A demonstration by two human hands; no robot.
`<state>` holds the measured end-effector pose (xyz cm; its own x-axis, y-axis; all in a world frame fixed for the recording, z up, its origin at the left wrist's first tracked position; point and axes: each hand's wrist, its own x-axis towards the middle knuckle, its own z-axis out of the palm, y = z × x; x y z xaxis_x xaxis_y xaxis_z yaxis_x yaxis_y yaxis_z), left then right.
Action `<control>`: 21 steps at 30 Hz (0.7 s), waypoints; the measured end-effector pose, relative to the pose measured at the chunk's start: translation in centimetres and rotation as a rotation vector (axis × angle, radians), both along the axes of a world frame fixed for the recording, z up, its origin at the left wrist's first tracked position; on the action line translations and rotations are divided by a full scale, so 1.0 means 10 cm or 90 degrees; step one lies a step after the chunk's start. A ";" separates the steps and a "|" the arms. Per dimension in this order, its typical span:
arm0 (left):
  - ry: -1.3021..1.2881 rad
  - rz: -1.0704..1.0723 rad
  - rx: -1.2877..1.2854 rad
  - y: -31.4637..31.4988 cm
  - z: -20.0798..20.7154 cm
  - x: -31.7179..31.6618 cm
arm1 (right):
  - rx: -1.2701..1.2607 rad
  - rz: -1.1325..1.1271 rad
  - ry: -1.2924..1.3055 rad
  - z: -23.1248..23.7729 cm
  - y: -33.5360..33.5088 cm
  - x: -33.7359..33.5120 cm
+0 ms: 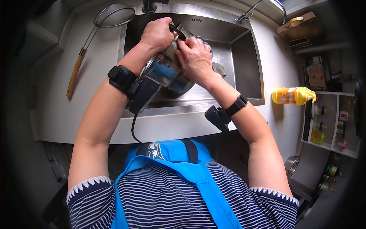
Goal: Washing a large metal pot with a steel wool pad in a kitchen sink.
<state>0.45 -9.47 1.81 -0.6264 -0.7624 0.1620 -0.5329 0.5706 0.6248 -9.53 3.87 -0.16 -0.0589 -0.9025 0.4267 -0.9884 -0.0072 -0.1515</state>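
Observation:
At the left side of the steel sink (244, 57), a shiny metal pot (169, 78) is held tilted, with blue reflected on its side. My left hand (158, 34) is closed around its black handle (177, 31). My right hand (196, 57) bends its fingers against the area where the handle meets the pot. Whatever those fingers hold is mostly hidden, though something crinkled and shiny (206, 42) shows behind the knuckles. A greyish cloth-like piece (219, 69) lies in the sink beside my right wrist.
A mesh strainer (75, 74) with a wooden handle lies on the counter left of the sink. The dark faucet (148, 6) rises behind; a thin curved tap (244, 16) stands at the back right. On the right counter lies a yellow bottle (293, 95), near a shelf (324, 126) of small items.

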 end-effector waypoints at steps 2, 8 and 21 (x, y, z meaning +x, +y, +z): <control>-0.002 -0.010 -0.001 -0.01 -0.01 0.01 | 0.024 -0.013 0.013 0.02 -0.08 0.03; 0.006 -0.020 -0.002 -0.04 -0.02 0.05 | 0.048 0.012 0.000 0.03 0.12 0.00; -0.010 -0.132 0.046 0.00 0.16 0.12 | 0.021 -0.017 -0.247 -0.14 0.56 -0.55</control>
<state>1.68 -9.49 3.41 -0.7734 -0.6257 0.1014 -0.4178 0.6236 0.6607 -15.07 9.43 -1.53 -0.2338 -0.9114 0.3386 -0.8577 0.0292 -0.5134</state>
